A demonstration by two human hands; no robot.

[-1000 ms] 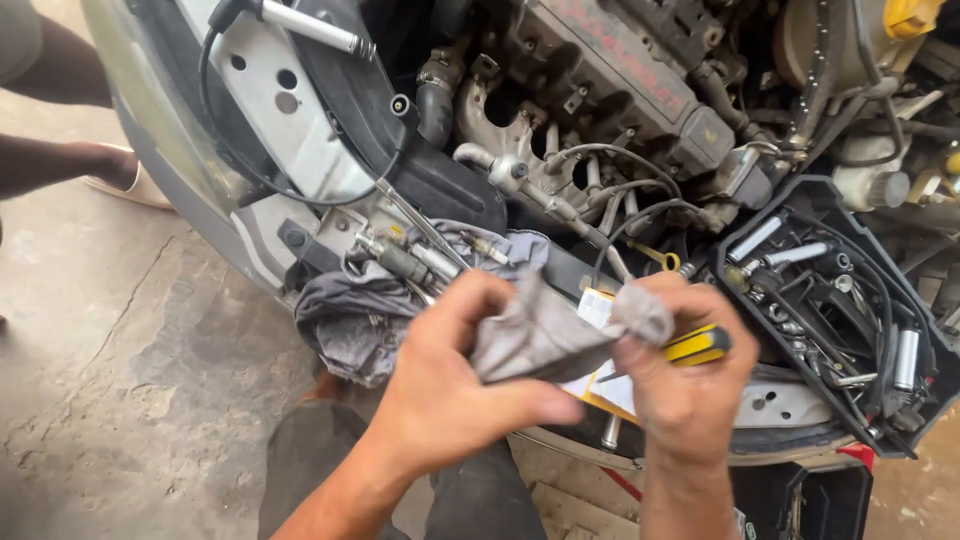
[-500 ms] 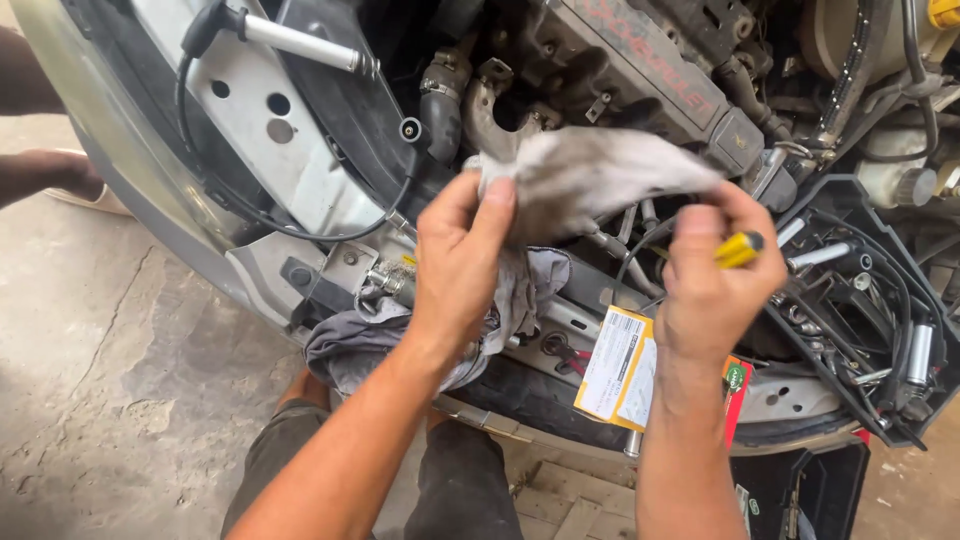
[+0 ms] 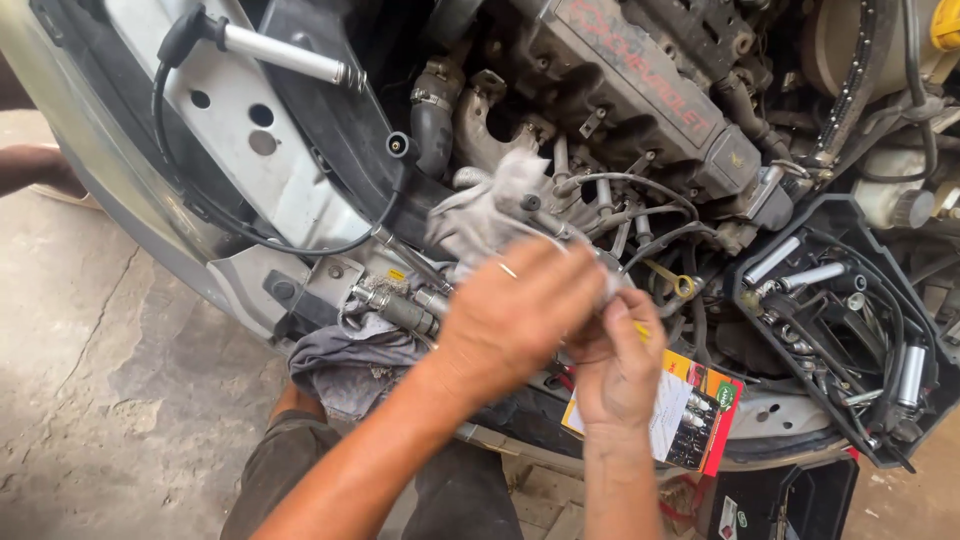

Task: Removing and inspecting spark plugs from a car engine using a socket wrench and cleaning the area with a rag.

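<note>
Left hand (image 3: 515, 315) closed over the near end of a grey rag (image 3: 480, 210), grip tight on the cloth, knuckles toward the camera. Right hand (image 3: 620, 365) just beneath and touching, curled narrow around a yellow-handled tool (image 3: 640, 330), of which only a sliver shows between the fingers; whether those fingers also pinch the rag, cannot tell. Rag bunched and running up and left from both grips toward the engine (image 3: 620, 80), its long axis slanted from lower right to upper left, far end draped over a metal pipe (image 3: 545, 215) among thin hoses. Left hand nearer to the rag's free end, right hand lower and closer to the body. Below the hands, a carded pack of small parts (image 3: 690, 415) lying on the front edge of the car, just beside the right wrist. Further left, a second crumpled cloth (image 3: 345, 360) on the bumper. Off to the right, well apart, a black tray (image 3: 850, 330) holding silver tubes. Concrete floor (image 3: 100, 400) underneath.
</note>
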